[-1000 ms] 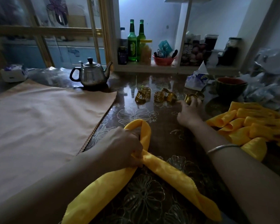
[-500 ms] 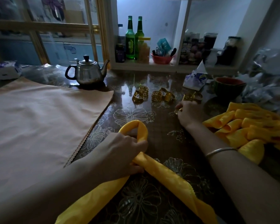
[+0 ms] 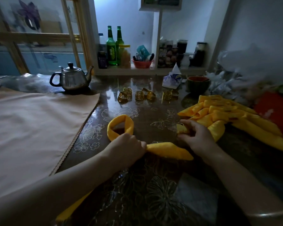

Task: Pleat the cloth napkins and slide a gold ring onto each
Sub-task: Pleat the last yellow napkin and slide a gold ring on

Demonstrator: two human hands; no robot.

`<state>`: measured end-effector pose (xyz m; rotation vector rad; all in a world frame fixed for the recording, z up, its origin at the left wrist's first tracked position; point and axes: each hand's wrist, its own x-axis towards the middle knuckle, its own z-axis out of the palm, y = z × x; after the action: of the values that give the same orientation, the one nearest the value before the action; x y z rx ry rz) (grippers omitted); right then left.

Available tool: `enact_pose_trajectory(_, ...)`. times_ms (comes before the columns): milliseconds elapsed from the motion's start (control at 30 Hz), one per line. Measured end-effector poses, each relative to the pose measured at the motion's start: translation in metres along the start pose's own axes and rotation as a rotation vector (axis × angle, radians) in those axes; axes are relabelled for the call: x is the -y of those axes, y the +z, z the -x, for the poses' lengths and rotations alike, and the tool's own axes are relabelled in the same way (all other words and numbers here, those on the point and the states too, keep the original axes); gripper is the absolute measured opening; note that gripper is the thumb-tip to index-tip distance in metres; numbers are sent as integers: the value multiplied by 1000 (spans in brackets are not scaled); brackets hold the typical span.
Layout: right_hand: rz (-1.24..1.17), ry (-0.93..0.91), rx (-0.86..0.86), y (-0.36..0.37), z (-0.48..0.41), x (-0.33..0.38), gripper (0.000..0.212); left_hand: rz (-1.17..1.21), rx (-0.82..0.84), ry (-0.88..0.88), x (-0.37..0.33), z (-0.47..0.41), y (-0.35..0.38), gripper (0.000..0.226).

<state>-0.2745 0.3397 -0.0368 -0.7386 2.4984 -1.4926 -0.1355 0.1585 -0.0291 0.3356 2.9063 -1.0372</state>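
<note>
A pleated yellow napkin lies folded on the dark flowered table, with its loop pointing away from me. My left hand grips it where the two tails meet. My right hand is just right of the near tail, fingers curled round a small gold ring, only partly visible. Several more gold rings stand in a row further back. A pile of pleated yellow napkins lies to the right.
A large beige cloth covers the table's left side. A steel teapot stands behind it. A tissue pack and dark bowl sit behind the rings. Green bottles and jars fill the back shelf.
My right hand has drawn back from the row of rings with one ring, coming close to the napkin's tail. My left hand keeps its grip on the folded napkin.
</note>
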Motion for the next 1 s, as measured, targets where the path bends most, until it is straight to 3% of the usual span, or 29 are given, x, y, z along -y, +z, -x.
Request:
enact_pose_trajectory(33,3,-6,-29,-7,8,-3,55,-14,-77,-39,4,4,-3,7)
enact_pose_trajectory(100,29,-42,-75,-18,22,-9,51,-8,-125,-102,4,4,1,28)
enact_pose_trajectory(167,68,-69,-110,-28,33,-17,50,3,-188,-130,5,-2,10,35)
enact_pose_trajectory(300,128,-64,-45,-42,53,-29,46,-46,-227,-147,6,-4,10,26)
enact_pose_trajectory(433,75,-106,-8,-48,62,-33,43,-67,-181,-151,8,-1,5,18)
enact_pose_trajectory(533,79,-166,28,-46,66,-28,44,-59,-221,-146,5,-1,6,29)
enact_pose_trajectory(1000,615,-512,5,12,43,13,52,25,-174,-137,6,-1,1,43)
